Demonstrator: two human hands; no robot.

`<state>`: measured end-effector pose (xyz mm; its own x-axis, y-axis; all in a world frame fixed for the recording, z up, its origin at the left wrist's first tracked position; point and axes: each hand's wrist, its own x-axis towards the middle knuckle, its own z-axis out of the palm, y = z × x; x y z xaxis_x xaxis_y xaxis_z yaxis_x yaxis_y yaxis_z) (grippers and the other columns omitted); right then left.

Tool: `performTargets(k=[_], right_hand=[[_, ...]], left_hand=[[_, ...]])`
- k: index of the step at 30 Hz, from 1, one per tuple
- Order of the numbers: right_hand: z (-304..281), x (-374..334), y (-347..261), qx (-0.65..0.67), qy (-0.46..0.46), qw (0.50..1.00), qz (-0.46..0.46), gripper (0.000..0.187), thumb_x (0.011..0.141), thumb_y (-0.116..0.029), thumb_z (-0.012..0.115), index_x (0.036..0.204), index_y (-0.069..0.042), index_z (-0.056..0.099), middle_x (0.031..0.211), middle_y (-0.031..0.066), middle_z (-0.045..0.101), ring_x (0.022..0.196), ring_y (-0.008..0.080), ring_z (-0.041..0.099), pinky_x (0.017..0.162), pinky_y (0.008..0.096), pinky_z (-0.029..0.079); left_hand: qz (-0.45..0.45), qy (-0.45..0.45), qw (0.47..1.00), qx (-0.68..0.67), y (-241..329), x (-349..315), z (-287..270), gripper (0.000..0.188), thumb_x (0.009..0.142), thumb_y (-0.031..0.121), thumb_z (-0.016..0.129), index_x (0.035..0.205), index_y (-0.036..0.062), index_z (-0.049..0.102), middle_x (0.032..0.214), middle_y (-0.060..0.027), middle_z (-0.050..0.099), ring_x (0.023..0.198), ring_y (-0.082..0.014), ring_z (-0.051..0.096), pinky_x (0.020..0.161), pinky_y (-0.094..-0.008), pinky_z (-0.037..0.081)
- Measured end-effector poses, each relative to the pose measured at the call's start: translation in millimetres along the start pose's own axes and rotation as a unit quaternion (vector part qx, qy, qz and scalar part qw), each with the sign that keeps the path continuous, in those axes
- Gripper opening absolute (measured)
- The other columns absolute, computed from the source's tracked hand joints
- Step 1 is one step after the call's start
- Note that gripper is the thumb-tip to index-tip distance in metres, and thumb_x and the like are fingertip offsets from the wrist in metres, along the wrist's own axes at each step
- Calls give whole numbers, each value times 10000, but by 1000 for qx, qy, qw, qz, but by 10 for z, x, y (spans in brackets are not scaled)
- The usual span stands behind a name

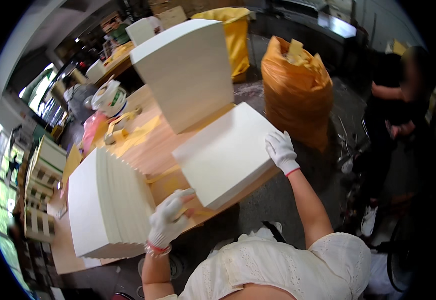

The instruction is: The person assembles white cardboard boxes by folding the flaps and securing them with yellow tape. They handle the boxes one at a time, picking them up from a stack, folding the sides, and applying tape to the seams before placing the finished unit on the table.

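Observation:
A low stack of white sheets [225, 150] lies flat on the wooden table in front of me. My right hand [280, 148], in a white knit glove with a red cuff, rests with fingers stretched over its right edge. My left hand [170, 219], also gloved, is by the near left corner of that stack, fingers apart and nothing visible in them. Whether it touches the corner I cannot tell. Left of it stands a thick stack of white curved-edge sheets [105, 205]. A tall white stack [185, 72] stands upright behind the low one.
Tape rolls [113, 136] and yellow scraps lie on the wooden table [145, 150], near a white bucket [109, 98]. Beyond the table stand a full orange bag [298, 95] and a yellow bag [238, 45]. Another person [395, 95] is at the right; others are far left.

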<state>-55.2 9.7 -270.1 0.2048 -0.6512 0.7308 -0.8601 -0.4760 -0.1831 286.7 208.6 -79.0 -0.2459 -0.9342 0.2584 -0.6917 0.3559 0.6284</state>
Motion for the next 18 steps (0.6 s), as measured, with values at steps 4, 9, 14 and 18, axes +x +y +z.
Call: performTargets(k=[4, 9, 14, 18], right_hand=[[126, -254, 645, 363, -61, 890, 271, 318, 928, -250, 563, 1173, -54, 612, 1165, 129, 643, 1075, 282, 604, 930, 343, 471], [172, -322, 926, 524, -79, 802, 275, 366, 965, -233, 516, 1232, 7, 582, 1197, 120, 635, 1101, 201, 592, 961, 314, 445], [312, -488, 1007, 688, -49, 632, 353, 347, 975, -191, 505, 1240, 21, 580, 1168, 68, 638, 1074, 158, 581, 974, 288, 435], [172, -533, 999, 754, -1, 487, 440, 308, 1000, -208, 495, 1209, -6, 599, 1145, 69, 641, 1045, 151, 603, 954, 297, 471]], left_hand=[[32, -90, 995, 20, 110, 956, 1222, 304, 819, 37, 671, 1120, 24, 633, 1154, -153, 651, 1053, -288, 638, 893, -335, 493], [79, -96, 990, 65, -124, 1777, 2536, 278, 750, 201, 755, 947, 64, 612, 956, -110, 636, 941, -360, 597, 802, -417, 506], [142, 23, 960, 241, -7, 1856, 2829, 268, 673, 64, 783, 871, 48, 603, 932, -103, 640, 783, -298, 624, 659, -401, 529], [126, -22, 976, 176, -207, 1912, 2733, 229, 715, -39, 731, 921, 14, 646, 972, -111, 667, 793, -229, 663, 685, -312, 552]])
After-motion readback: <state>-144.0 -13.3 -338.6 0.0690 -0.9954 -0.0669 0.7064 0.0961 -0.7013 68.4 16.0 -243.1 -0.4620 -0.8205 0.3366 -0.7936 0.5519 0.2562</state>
